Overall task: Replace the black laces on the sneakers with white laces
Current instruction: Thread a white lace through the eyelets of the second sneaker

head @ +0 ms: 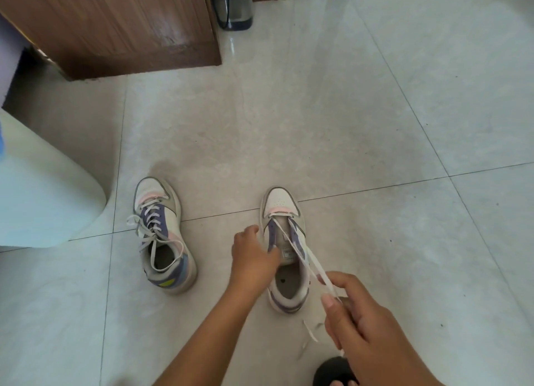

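On the pale tiled floor (332, 102), two sneakers stood well apart, toes pointing away from the viewer. Toward the left lay the laced sneaker (163, 235), its white lace threaded up through the eyelets with loose ends draped over the opening. To its right stood the second sneaker (284, 247), carrying only a single white lace (310, 263) that ran from the eyelets nearest the toe back toward the viewer in two strands.

The right hand (367, 330), nearest the camera and just beyond the heel of that shoe, pinched both strands between thumb and curled fingers, holding them lifted and taut above the tongue. The lace's free ends trailed below the hand, close to the floor. The left hand (255, 258) rested against the left side of the same sneaker, beside the purple eyelet strip; its fingers seemed to curl over the collar, though whether they truly gripped it could not be told from this angle.

At the near edge, just below the right hand, sat a dark rounded object (332, 371), too cropped to identify. Far left stood a wooden cabinet (121, 24), with a grey translucent container (234, 7) beside it.
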Tool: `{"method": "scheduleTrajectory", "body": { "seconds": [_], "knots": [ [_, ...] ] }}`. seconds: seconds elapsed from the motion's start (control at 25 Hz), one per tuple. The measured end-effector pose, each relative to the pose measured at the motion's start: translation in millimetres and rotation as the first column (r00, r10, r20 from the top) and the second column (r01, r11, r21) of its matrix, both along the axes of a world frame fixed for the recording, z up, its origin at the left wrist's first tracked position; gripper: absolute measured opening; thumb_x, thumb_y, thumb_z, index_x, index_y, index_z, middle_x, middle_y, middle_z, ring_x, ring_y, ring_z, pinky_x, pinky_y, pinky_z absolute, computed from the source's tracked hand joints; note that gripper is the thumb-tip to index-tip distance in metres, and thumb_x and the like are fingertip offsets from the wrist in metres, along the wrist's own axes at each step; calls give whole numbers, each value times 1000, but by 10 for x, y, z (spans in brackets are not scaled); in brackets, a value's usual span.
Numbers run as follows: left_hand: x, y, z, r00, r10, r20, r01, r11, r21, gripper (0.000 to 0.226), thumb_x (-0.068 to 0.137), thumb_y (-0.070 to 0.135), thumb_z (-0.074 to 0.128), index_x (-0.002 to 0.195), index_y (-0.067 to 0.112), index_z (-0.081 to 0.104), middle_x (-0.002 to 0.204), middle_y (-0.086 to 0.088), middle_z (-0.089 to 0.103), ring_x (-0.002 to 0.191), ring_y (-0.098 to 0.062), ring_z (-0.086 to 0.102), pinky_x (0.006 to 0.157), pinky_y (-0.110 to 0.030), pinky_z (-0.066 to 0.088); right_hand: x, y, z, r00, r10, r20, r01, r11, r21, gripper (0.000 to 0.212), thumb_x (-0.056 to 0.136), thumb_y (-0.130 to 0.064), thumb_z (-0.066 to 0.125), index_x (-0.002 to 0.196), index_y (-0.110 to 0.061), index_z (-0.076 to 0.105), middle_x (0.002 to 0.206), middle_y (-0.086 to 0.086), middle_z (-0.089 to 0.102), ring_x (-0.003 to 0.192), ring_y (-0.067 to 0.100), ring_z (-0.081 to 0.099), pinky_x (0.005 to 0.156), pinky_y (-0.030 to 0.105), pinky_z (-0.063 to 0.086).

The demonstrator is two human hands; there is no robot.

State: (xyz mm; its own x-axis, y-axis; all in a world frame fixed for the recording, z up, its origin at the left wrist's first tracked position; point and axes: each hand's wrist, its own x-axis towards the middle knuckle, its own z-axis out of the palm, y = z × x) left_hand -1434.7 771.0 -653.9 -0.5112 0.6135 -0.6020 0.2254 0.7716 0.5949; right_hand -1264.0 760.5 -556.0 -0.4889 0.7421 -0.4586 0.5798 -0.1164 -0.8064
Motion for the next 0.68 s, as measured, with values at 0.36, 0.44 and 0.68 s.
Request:
{"method": "scheduleTrajectory", "body": {
  "seconds": [0.36,0.44,0.68],
  "knots": [
    [142,-13,572,767,213,605,-239,970,-39,16,93,4,49,110,3,48,67,-12,57,45,-19,52,50,-29,53,60,86,-391,967,210,-144,-195,974,112,21,96,-40,44,92,-30,61,88,-9,64,83,3,60,74,17,50],
    [143,-92,638,863,81,499,-103,994,18,10,96,9,48,90,6,56,64,-9,59,43,-17,51,49,-29,52,-2,320,-559,963,-220,-153,169,942,-291,22,98,-25,45,89,-19,65,87,4,70,86,19,67,80,33,53],
    [123,-200,800,942,-334,19,332,941,72,26,97,28,48,77,17,60,79,-7,70,66,-18,67,70,-33,57,-435,647,-710,907,-411,-95,106,438,-893,36,100,-31,40,98,-5,64,84,13,69,73,25,69,64,34,56]
  ]
}}
